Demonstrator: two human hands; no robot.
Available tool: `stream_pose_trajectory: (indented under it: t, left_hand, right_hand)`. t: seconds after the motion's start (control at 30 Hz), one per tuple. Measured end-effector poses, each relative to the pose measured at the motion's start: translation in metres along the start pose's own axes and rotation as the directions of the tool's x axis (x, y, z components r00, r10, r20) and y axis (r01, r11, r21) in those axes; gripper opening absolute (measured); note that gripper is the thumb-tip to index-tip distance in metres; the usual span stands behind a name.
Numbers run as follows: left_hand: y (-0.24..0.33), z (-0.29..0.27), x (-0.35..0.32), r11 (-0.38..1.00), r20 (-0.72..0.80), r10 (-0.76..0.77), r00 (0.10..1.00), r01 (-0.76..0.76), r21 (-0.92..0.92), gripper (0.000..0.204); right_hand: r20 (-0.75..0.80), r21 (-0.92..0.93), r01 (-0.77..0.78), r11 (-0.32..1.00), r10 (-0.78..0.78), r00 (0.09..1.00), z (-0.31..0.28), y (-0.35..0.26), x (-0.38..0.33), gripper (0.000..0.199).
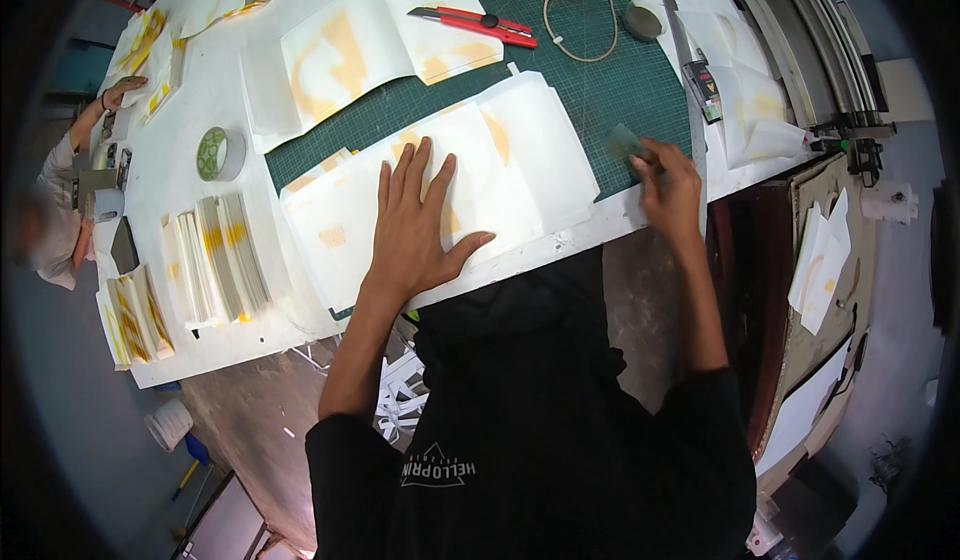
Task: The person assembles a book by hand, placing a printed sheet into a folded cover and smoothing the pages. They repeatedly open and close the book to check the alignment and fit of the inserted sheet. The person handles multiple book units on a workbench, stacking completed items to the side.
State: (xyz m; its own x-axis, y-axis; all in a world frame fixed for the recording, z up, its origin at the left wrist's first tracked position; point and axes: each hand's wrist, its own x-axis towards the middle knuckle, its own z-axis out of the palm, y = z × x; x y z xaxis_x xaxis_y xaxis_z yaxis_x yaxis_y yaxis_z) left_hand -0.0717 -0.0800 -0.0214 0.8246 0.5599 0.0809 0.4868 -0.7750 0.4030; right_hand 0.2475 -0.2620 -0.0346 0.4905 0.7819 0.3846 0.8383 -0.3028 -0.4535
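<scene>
Printed sheets (525,185) lie beneath the left hand (412,225), fingers spread, gripping nothing; at three o'clock, the right hand (667,185) pinches a translucent piece (622,142).

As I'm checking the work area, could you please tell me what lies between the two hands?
In the head view, white printed sheets reach rightward from under the left hand, then a strip of green mat shows before the right hand.
</scene>
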Motion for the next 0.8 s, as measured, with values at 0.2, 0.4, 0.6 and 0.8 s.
stream_pose_trajectory:
  t: [0.2, 0.4, 0.6, 0.8]
  left_hand:
    - [-0.001, 0.003, -0.003, 1.000, -0.012, -0.006, 1.000, 0.006, -0.010, 0.099]
    - [-0.003, 0.005, -0.003, 0.993, -0.032, -0.030, 0.999, 0.026, -0.117, 0.093]
    - [0.022, -0.071, 0.022, 0.977, -0.167, 0.192, 0.967, -0.172, 0.127, 0.060]
    - [0.040, -0.154, 0.021, 0.942, -0.150, 0.190, 0.970, -0.138, 0.305, 0.019]
  right_hand:
    - [0.014, 0.273, -0.088, 0.958, 0.088, 0.996, 0.022, -0.121, -0.036, 0.024]
    - [0.363, 0.281, -0.395, 0.875, 0.284, 0.888, 0.045, -0.162, -0.045, 0.031]
    - [0.205, 0.472, -0.103, 0.876, 0.004, 0.979, 0.034, -0.173, -0.042, 0.016]
    - [0.074, 0.745, 0.052, 0.665, -0.160, 0.984, 0.021, -0.164, -0.016, 0.063]
